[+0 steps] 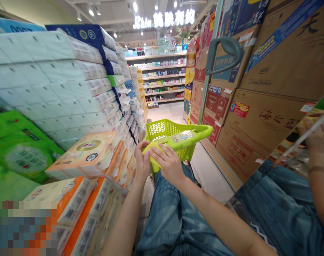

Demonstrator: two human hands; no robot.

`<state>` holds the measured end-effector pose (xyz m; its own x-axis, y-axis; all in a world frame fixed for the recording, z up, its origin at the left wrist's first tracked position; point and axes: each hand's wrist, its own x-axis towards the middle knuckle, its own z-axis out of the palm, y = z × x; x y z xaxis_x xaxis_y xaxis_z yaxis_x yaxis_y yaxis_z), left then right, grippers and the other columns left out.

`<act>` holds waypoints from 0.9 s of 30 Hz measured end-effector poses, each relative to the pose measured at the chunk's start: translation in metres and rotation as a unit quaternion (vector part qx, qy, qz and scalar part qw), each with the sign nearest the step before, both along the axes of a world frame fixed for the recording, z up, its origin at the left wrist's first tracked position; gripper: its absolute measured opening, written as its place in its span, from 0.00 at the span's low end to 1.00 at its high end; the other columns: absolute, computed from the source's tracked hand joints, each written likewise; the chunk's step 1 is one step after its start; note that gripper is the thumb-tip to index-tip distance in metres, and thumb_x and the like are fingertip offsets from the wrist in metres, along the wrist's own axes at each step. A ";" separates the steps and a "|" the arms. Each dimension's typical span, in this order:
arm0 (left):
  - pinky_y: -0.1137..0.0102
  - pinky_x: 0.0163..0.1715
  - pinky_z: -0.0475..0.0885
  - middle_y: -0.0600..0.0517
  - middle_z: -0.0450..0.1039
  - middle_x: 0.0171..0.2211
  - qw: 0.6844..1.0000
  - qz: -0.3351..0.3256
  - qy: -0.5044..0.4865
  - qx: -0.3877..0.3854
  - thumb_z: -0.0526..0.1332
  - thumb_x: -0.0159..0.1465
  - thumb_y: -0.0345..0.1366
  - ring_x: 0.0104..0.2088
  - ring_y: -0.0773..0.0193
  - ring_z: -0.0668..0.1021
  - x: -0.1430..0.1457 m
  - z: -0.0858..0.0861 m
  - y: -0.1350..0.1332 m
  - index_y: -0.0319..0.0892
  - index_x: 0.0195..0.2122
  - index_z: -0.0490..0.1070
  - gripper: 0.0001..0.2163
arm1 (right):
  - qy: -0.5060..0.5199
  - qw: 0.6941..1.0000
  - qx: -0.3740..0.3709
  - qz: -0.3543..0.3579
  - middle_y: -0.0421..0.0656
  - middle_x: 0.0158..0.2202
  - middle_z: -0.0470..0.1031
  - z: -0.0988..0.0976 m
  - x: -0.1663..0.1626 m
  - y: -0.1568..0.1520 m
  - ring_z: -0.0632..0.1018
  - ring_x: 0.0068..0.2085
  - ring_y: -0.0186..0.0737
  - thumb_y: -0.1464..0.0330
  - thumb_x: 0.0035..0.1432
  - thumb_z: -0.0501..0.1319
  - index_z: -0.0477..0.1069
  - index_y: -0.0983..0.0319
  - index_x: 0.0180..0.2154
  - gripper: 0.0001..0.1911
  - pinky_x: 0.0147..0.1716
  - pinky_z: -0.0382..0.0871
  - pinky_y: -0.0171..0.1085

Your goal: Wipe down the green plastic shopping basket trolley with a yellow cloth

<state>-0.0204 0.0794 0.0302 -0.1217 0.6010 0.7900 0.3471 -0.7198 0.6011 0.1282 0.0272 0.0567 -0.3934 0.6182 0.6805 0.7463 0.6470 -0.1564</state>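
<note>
A plain yellow item [153, 164] sits between my two hands at the near side of a lime-green shopping basket [167, 126]; its kind is not clear. My left hand [142, 160] curls round its left side. Across its top and right side lie the fingers of my right hand [168, 164], pressed on it. The basket has perforated walls, a thick handle at the right and a label on the near rim. It stands just beyond my knees, and the part behind my hands is hidden.
Stacked white tissue packs [52, 81] rise at the left, with orange tissue packs [84, 149] closer by. Brown cartons [260, 117] line the right, behind a grey handle [224, 55] and a reflective pane. Filled shelves [164, 76] close off the aisle floor [168, 111] ahead.
</note>
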 end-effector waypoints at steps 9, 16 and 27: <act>0.51 0.66 0.56 0.43 0.64 0.64 0.974 0.057 0.211 0.055 0.51 0.71 0.37 0.66 0.52 0.64 -0.022 -0.016 -0.017 0.47 0.67 0.57 0.23 | 0.081 0.984 0.035 -0.153 0.38 0.63 0.69 -0.012 0.066 -0.004 0.59 0.70 0.41 0.84 0.55 0.49 0.65 0.53 0.63 0.37 0.66 0.55 0.49; 0.50 0.68 0.51 0.40 0.52 0.71 0.941 0.166 0.293 0.033 0.53 0.69 0.35 0.71 0.52 0.54 -0.012 -0.024 -0.027 0.42 0.72 0.41 0.32 | 0.077 0.986 0.042 -0.143 0.39 0.66 0.65 -0.018 0.015 -0.004 0.58 0.70 0.44 0.83 0.58 0.50 0.60 0.56 0.66 0.36 0.68 0.54 0.50; 0.49 0.68 0.51 0.35 0.50 0.71 0.928 0.218 0.303 0.003 0.54 0.70 0.36 0.72 0.51 0.50 -0.002 -0.031 -0.032 0.37 0.72 0.36 0.35 | 0.058 0.983 0.159 -0.069 0.37 0.63 0.70 -0.044 -0.006 0.010 0.57 0.71 0.43 0.77 0.67 0.53 0.67 0.51 0.62 0.26 0.66 0.62 0.46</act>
